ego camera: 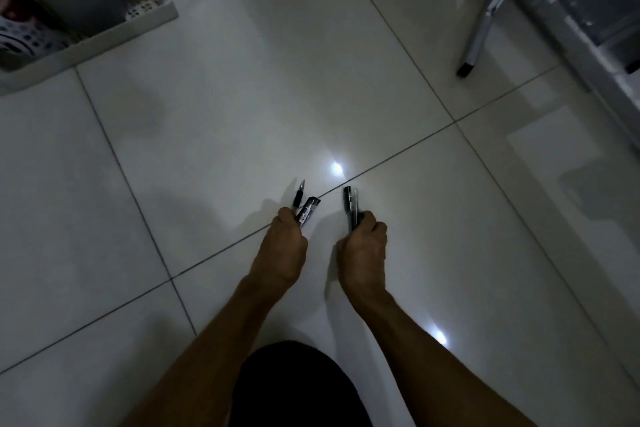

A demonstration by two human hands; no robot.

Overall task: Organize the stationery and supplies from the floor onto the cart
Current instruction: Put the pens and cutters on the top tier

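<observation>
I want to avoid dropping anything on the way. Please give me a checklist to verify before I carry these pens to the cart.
1. Left hand grips its pens: ok.
2. Right hand grips its pens: ok.
3. Pens lifted clear of the tiled floor: cannot tell.
4. Uncapped tip in the left bundle points away from the fingers: ok.
5. Cart in view, far left: ok.
6. Free space in the cart tray: cannot tell, only its edge shows.
</observation>
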